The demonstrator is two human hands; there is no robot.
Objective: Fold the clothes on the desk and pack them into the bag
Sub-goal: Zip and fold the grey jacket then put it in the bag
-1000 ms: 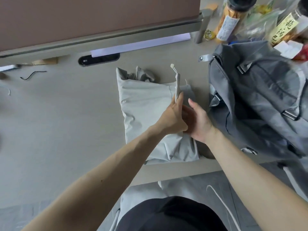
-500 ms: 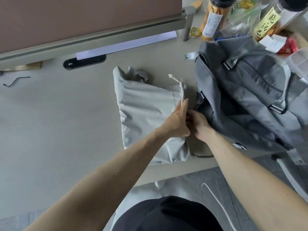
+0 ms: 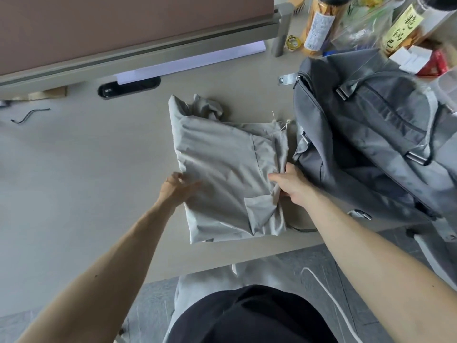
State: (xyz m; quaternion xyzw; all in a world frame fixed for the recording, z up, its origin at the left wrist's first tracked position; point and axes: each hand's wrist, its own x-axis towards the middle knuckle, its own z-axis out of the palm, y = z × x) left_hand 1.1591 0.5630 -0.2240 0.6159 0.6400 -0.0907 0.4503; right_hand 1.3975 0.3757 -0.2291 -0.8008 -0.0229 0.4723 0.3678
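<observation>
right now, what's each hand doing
Left hand: open, touching the left edge of the folded garment.
Right hand: grips the folded garment at its right edge.

Folded pale-grey garment [image 3: 222,169] lies flat on the desk [image 3: 99,181] (far end crumpled), just beside the dark-grey bag [image 3: 371,125].

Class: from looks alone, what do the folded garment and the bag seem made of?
Folded garment: thin light-grey woven cloth, matte, fine crisp creases; perhaps nylon or cotton. Bag: dark-grey synthetic-looking fabric, slight sheen, with metal-looking buckles.
</observation>
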